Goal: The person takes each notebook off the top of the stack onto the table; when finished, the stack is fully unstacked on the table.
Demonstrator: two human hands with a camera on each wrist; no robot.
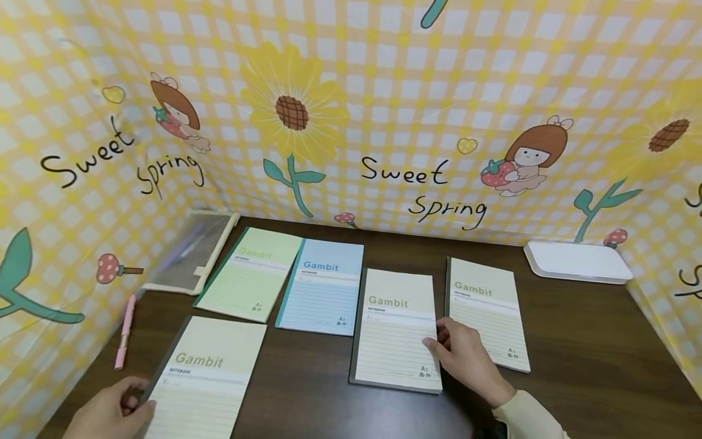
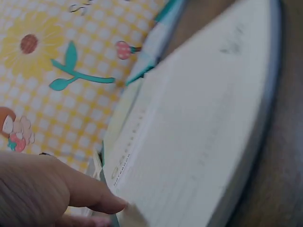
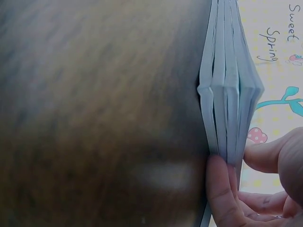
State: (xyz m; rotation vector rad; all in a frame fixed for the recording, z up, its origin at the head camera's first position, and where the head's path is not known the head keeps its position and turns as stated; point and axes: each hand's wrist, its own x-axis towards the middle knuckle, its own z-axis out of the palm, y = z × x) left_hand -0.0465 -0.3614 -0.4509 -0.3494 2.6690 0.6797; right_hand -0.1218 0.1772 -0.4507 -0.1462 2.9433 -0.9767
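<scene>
In the head view, my left hand (image 1: pixel 112 411) pinches the spine edge of a cream notebook (image 1: pixel 205 378) marked Gambit at the front left. Seen from the left wrist, the thumb (image 2: pixel 94 196) lies along that notebook's edge, and the cover (image 2: pixel 180 113) fills much of the view. My right hand (image 1: pixel 471 356) grips the right edge of another cream notebook (image 1: pixel 397 332) with a dark grey spine. From the right wrist, the thumb (image 3: pixel 265 156) is on its cover side and fingers (image 3: pixel 220 184) are on the opposite side; the page edges (image 3: pixel 227 113) show.
Behind my hands lie a green notebook (image 1: pixel 255 274), a blue notebook (image 1: pixel 323 286) and, at right, another cream notebook (image 1: pixel 488 311). A mesh pouch (image 1: pixel 189 250) and pink pen (image 1: pixel 125 332) lie at left. A white case (image 1: pixel 578 261) stands far right. Checked cloth (image 1: pixel 384 110) walls the table.
</scene>
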